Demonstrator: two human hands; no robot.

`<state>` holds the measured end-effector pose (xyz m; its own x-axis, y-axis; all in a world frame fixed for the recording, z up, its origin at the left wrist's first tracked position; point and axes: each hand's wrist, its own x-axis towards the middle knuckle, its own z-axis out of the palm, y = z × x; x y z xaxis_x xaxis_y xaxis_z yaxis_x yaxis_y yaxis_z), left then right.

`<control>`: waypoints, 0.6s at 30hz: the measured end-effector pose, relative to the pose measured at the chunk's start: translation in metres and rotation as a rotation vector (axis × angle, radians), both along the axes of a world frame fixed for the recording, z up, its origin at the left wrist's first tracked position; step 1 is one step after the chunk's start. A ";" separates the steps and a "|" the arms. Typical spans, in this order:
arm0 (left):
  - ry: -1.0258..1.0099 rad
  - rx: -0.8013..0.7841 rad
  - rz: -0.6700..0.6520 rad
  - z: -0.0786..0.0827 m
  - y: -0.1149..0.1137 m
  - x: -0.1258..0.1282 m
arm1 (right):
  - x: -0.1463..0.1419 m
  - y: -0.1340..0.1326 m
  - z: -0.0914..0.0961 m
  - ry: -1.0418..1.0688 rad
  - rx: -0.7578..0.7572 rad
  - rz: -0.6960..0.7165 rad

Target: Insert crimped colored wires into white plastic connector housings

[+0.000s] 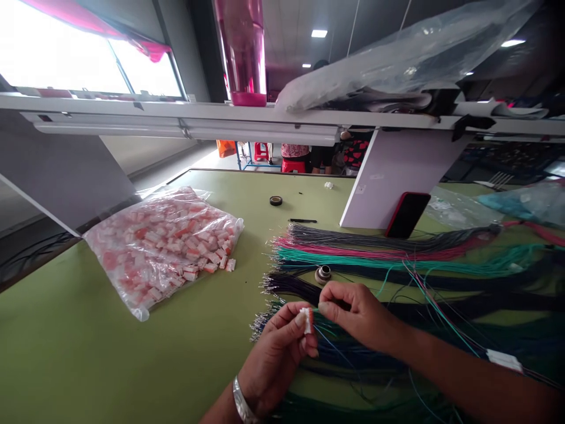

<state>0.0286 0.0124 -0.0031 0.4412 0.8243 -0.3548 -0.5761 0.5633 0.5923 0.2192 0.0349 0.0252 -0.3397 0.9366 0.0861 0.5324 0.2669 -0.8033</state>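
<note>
"Lying on the left of the bench (132,365) is a clear plastic bag (103,235). What's in it?"

"A big loose heap of small connector pieces (180,235), white with orange parts, hazy under the film. A few sit bunched at the bag's right edge."

"Any other containers?"

"On the white shelf (176,108) stands a see-through pink bottle (242,53); I can't make out what it holds. Crumpled clear plastic (375,70) lies to the right of it."

"And the piece being handled?"

"That connector (308,321) is up at the fingertips of the left hand (282,347), just beside the wire bundles (344,259) as we look. It's small and blocky, white toward the thumb, orange on its other side. A thin blue wire (331,344) trails near it."

"How are the hands set?"

"The left pinches the connector between thumb and fingers, a silver band (242,401) round its wrist. The right hand (353,312) has thumb and forefinger pressed together close by, on what looks like a thin green wire (315,310) reaching the connector."

"And the bundles?"

"Grey, red, green and dark, metal tips pointing left, with a metal ring (323,273) among them."
</note>
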 end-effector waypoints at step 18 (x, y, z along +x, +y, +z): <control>-0.003 0.011 0.010 -0.004 0.009 -0.005 | 0.051 0.144 -0.036 -0.799 0.180 -0.109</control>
